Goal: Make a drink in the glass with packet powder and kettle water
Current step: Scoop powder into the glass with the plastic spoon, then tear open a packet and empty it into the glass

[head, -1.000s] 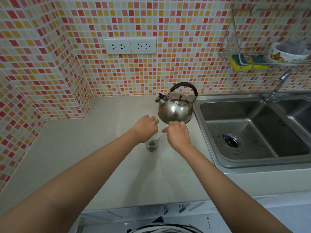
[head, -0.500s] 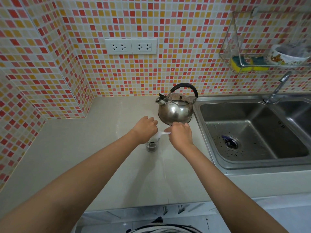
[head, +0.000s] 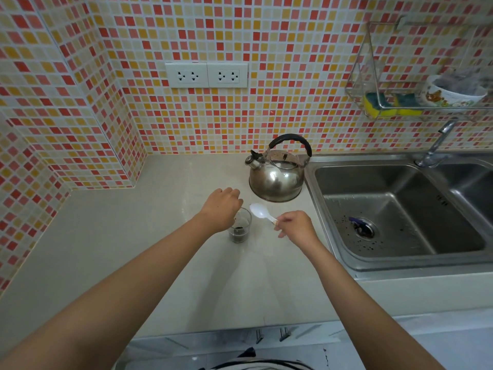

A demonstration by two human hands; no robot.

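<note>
- One small clear drinking glass (head: pixel 240 227) stands upright on the pale beige stone countertop (head: pixel 128 249), in front of the kettle and a little to its left; it holds a shallow dark layer at the bottom, with dark specks up its inner wall.
- One polished steel whistling kettle with a black arched handle (head: pixel 276 177) sits on the counter just beside the sink edge, spout pointing left, apart from the glass.
- One white plastic spoon (head: pixel 262 213) is held above the counter, its bowl raised between glass and kettle, just right of the glass rim.
- Two bare hands: the left hand (head: pixel 220 210) is curled over the glass's left rim; whether its fingers grip the glass I cannot tell. The right hand (head: pixel 296 227) pinches the spoon's handle end between its fingertips.
- One stainless steel double-basin sink (head: pixel 400 209) lies to the right, with one chrome tap (head: pixel 437 145) behind it.
- Two white double wall sockets (head: pixel 206 75) sit side by side on the mosaic tiles.
- One wire wall rack (head: pixel 400 102) holds yellow-and-green sponges (head: pixel 392 104) and one printed white bowl (head: pixel 453 93).
</note>
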